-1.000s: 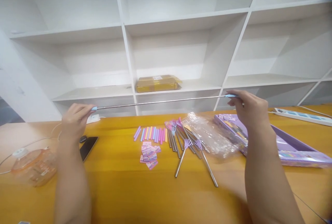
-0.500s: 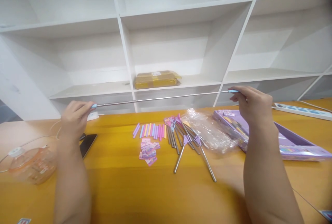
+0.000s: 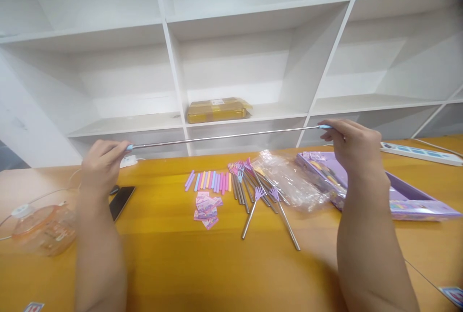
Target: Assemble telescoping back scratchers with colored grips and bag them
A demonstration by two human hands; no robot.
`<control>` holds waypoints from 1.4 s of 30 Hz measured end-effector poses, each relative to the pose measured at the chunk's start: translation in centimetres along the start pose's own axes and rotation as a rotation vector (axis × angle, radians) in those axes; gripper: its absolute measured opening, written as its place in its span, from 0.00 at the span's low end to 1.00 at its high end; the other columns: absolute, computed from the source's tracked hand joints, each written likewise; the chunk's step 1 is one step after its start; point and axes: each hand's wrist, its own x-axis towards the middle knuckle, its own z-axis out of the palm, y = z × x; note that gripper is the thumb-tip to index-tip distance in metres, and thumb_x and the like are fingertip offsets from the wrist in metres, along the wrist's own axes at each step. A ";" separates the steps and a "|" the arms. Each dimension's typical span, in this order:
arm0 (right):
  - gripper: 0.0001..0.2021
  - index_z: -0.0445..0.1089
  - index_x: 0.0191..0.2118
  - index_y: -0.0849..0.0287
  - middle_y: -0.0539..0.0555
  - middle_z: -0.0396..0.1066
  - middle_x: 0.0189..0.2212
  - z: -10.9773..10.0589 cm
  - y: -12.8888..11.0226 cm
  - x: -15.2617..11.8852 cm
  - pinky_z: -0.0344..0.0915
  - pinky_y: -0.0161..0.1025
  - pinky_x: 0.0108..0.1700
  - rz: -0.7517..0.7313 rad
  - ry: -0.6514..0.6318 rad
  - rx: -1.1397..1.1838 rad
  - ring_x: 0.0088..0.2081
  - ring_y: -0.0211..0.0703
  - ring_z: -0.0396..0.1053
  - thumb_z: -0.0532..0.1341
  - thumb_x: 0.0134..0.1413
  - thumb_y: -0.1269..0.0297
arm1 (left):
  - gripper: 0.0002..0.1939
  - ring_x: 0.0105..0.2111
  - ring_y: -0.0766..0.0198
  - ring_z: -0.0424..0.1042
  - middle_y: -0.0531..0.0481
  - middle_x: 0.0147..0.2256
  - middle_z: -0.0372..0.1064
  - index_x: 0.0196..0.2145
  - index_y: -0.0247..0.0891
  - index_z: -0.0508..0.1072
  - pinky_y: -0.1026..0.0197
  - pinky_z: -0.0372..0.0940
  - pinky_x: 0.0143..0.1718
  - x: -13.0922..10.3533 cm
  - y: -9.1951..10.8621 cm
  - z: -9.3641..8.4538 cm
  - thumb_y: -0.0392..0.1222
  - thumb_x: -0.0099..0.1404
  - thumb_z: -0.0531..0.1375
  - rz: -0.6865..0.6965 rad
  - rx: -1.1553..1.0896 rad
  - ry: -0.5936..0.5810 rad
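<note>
Taking the middle of the view as the clock's centre, a thin silver metal rod with pale-blue ends (image 3: 224, 137) hung above the yellow-brown wooden table (image 3: 181, 273), stretched from nine o'clock to three and slightly higher at three. The left hand (image 3: 101, 160) pinched one pale-blue end between thumb and fingers at nine o'clock; the right hand (image 3: 356, 143) pinched the opposite end at three. The rod appeared telescopic, so working it well would have called for an even grip on both ends and force kept straight along its length, since a sideways push would probably bend so slender a shaft. Of the containers, the shallow purple tray (image 3: 401, 195), between three and four o'clock, held brightly coloured wrapped pieces, too blurred to name and partly hidden by the right forearm. The crumpled clear plastic bag (image 3: 296, 189) lay at four, beside a heap of silver sticks with hand-shaped plastic heads (image 3: 239, 191); nothing could be made out inside it. Just off twelve, a white shelf compartment (image 3: 238, 71) held a taped brown cardboard box (image 3: 219, 111), its contents hidden. Between eight and nine stood an orange-tinted transparent jug (image 3: 45, 230), its filling unclear.
</note>
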 end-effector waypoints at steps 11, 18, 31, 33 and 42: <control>0.14 0.82 0.42 0.55 0.54 0.82 0.34 0.1 0.1 0.0 0.73 0.36 0.41 0.068 -0.013 -0.038 0.31 0.42 0.79 0.57 0.62 0.71 | 0.10 0.34 0.61 0.67 0.49 0.35 0.80 0.41 0.47 0.83 0.58 0.65 0.38 0.1 0.4 -0.6 0.46 0.76 0.60 -0.104 -0.005 -0.041; 0.15 0.82 0.42 0.56 0.54 0.81 0.32 -0.9 -0.5 -0.1 0.71 0.33 0.39 -0.050 0.010 -0.038 0.31 0.39 0.78 0.56 0.66 0.71 | 0.09 0.34 0.61 0.67 0.49 0.35 0.80 0.40 0.48 0.83 0.57 0.65 0.38 0.3 0.3 -1.6 0.46 0.75 0.61 -0.105 0.013 0.002; 0.23 0.73 0.58 0.60 0.63 0.79 0.51 8.1 -18.8 -6.1 0.66 0.41 0.40 -0.358 -0.556 -0.005 0.42 0.49 0.77 0.53 0.63 0.82 | 0.20 0.36 0.57 0.72 0.45 0.40 0.81 0.56 0.46 0.79 0.56 0.61 0.31 -0.9 18.4 7.6 0.31 0.76 0.53 0.018 0.021 -0.295; 0.21 0.72 0.58 0.60 0.62 0.79 0.48 8.8 -19.2 -6.5 0.62 0.39 0.37 -0.381 -0.606 0.028 0.41 0.48 0.75 0.53 0.64 0.81 | 0.19 0.38 0.57 0.72 0.45 0.41 0.81 0.56 0.45 0.78 0.57 0.61 0.29 -1.0 18.0 7.7 0.31 0.76 0.54 0.059 0.008 -0.351; 0.17 0.74 0.53 0.57 0.55 0.76 0.41 7.3 -18.4 -5.2 0.45 0.40 0.31 -0.388 -0.730 -0.093 0.30 0.41 0.66 0.54 0.66 0.79 | 0.19 0.41 0.56 0.72 0.44 0.42 0.80 0.57 0.45 0.77 0.58 0.58 0.27 -1.5 17.0 8.7 0.32 0.75 0.55 0.067 -0.008 -0.435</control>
